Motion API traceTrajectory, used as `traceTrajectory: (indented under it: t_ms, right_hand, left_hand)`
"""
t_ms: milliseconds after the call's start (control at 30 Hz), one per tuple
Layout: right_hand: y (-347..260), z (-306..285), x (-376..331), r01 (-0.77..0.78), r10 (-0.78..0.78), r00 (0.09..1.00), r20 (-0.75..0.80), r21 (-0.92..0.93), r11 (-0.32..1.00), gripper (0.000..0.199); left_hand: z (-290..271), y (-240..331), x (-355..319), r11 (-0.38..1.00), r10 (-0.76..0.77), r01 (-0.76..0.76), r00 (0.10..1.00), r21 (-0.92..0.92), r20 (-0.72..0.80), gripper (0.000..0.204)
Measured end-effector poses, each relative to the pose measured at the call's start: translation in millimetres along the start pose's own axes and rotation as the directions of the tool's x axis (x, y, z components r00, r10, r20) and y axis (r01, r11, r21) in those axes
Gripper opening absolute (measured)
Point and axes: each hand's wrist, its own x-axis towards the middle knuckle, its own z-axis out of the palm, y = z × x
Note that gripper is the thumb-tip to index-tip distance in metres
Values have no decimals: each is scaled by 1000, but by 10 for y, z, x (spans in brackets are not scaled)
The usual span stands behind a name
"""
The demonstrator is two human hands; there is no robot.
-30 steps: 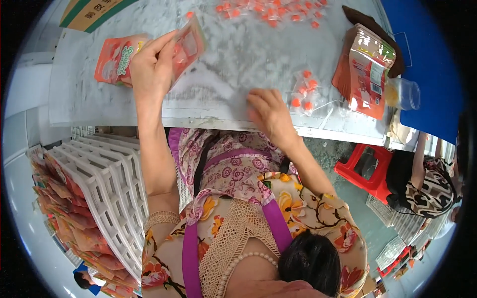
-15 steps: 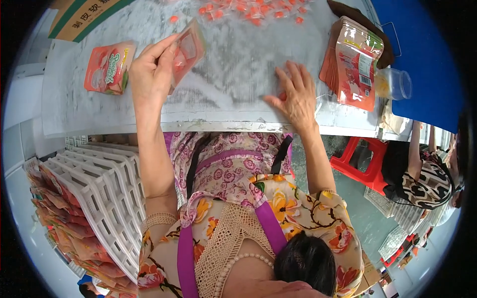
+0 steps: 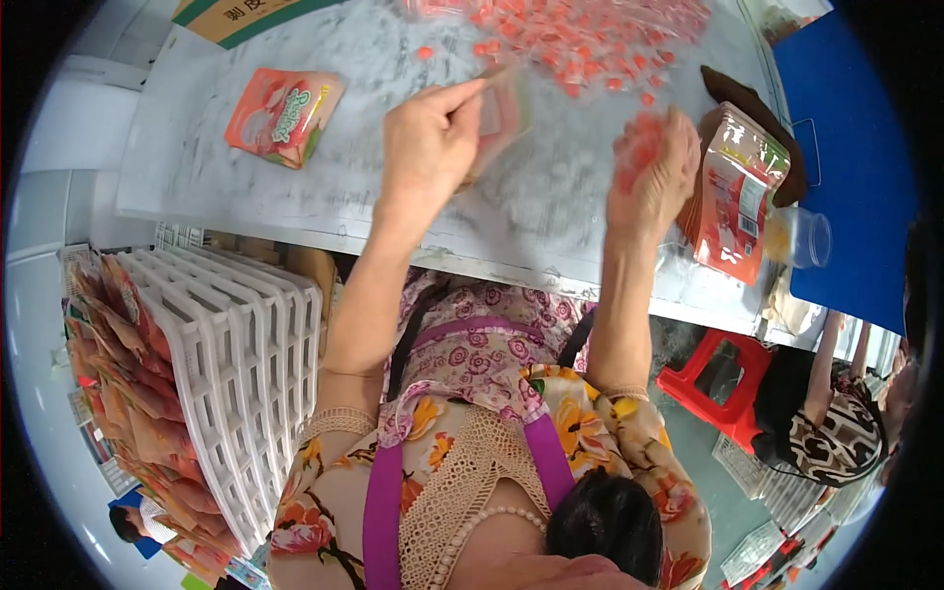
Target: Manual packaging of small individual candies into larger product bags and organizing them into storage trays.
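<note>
My left hand point(image 3: 423, 147) pinches a red-and-green plastic pouch point(image 3: 505, 113) above the table; its lower part is smeared by motion. Raised off the table, my right hand point(image 3: 657, 192) closes around a cluster of clear-wrapped red candies point(image 3: 638, 147). How many it holds I cannot tell. Beyond both hands spreads a pile of the same wrapped candies point(image 3: 580, 49), with one single candy point(image 3: 425, 53) apart on its left. A red printed pouch point(image 3: 280, 116) lies flat on the left side of the table. Close to my right hand is a stack of red pouches point(image 3: 737, 187).
A clear plastic jar point(image 3: 812, 239) lies beside the stack, next to a dark brown object point(image 3: 752, 108). A green-and-brown carton point(image 3: 251, 18) stands at the far left. White crates point(image 3: 241, 374) holding pouches rise below left. A red stool point(image 3: 723, 388) and another person are at right.
My right hand has lifted off the tabletop and now holds several candies. My left hand has brought its pouch closer to the candy pile. The view has shifted a little.
</note>
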Motion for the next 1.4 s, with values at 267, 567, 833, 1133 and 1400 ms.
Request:
traceTrajectory:
  t_ms: [267,567,833,1133,1400]
  right_hand:
    - [320,657,-433,65,58,936,346,-334,940,25]
    - [340,642,-367,252,-61,909,412,-429,867,29]
    - [270,746,-395,468,-224,805,549,-356,809,38]
    - [287,869,-338,382,-46,801,598,-449,808,30]
    - [234,989,-136,662,154,546,824,-536,523,61]
  left_hand:
    - [115,147,88,921,-292,297,955,-252,56,28]
    - [221,93,44,992,33,-44,995,-117,-97,26]
    - [61,247,61,967,2,-17,998,-253,-59,24]
    - [8,84,82,974,-57,15,981,-224,-185,27]
    - [12,121,125,979,-50,34,996,-201,-76,26]
